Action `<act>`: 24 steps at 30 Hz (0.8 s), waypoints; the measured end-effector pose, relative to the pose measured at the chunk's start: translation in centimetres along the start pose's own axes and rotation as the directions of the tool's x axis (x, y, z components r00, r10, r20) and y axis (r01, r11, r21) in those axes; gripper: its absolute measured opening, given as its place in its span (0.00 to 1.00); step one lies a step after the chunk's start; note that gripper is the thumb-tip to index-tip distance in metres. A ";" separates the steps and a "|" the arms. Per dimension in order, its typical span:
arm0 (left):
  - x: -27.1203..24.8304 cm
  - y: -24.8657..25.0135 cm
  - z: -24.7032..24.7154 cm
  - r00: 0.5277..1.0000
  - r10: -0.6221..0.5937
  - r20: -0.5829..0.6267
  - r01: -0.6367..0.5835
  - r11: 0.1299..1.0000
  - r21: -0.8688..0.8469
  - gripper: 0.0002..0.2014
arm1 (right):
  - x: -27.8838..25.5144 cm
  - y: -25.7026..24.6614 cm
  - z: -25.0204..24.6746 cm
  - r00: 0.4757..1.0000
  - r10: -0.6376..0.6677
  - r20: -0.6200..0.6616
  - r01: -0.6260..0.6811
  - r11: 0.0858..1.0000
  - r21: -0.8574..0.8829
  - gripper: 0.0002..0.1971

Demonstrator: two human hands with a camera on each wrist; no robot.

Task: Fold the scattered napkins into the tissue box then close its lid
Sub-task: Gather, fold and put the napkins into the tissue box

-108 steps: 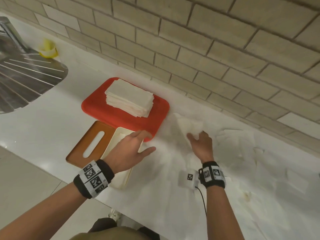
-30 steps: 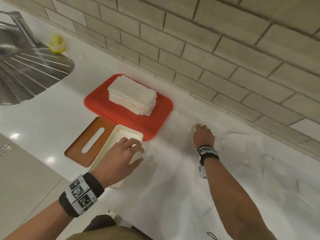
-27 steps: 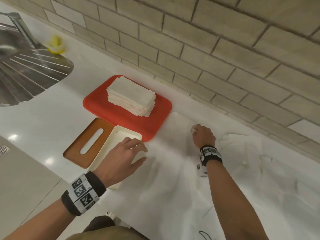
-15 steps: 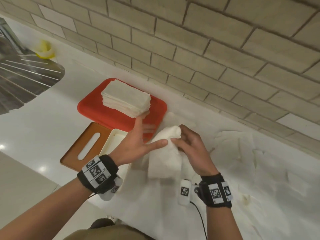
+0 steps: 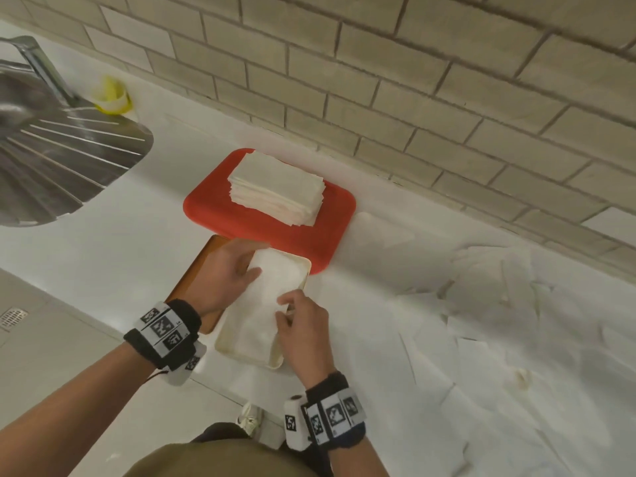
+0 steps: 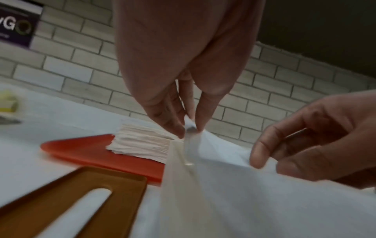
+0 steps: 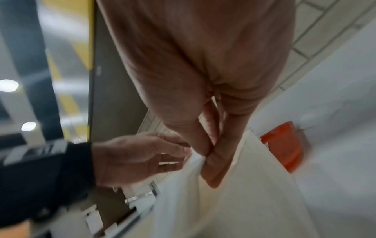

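A cream tissue box [image 5: 251,359] stands open on the white counter, near the front edge. Both hands hold one folded white napkin [image 5: 268,297] over its opening, the sheet lying partly into the box. My left hand [image 5: 253,263] pinches the napkin's far end; the left wrist view shows thumb and finger closed on a corner [image 6: 189,128]. My right hand [image 5: 284,304] pinches the near edge, also seen in the right wrist view [image 7: 207,157]. The brown slotted lid [image 5: 192,273] lies flat left of the box, partly under my left hand. Several loose napkins [image 5: 481,321] lie scattered at right.
A red tray [image 5: 309,242] behind the box carries a stack of folded napkins [image 5: 275,187]. A steel sink drainer [image 5: 62,160] and a yellow object [image 5: 110,98] are at far left. The brick wall [image 5: 378,80] bounds the counter's back.
Earlier my right hand reached into the napkins on the counter. Then both hands lifted a folded napkin and have now carried it down and left onto the open box.
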State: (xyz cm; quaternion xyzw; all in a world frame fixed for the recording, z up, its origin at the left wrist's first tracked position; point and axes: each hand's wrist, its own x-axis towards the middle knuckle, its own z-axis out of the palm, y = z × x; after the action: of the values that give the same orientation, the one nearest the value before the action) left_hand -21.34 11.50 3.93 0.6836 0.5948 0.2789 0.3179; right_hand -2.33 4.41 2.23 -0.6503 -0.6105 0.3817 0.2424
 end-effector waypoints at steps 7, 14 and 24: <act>-0.3 -0.7 0.1 0.974 0.167 0.156 -0.203 0.945 0.256 0.20 | 1.1 -0.8 1.0 0.998 -0.030 0.062 0.046 0.959 -0.280 0.21; -0.2 -0.3 3.0 0.790 -0.056 0.611 -0.369 0.753 0.545 0.45 | 5.2 -0.6 -4.1 0.979 -0.147 -0.138 0.108 0.960 -0.257 0.05; -1.1 0.3 3.8 0.854 -0.044 0.519 -0.288 0.790 0.541 0.47 | 24.9 12.1 -15.4 0.980 0.197 -0.007 -0.144 0.691 -0.708 0.25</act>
State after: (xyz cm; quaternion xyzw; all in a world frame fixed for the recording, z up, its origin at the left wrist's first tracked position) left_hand -18.42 10.01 1.69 0.8353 0.5000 -0.0927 0.2092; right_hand 16.35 29.43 -3.15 -0.7334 -0.6549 0.1624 -0.0821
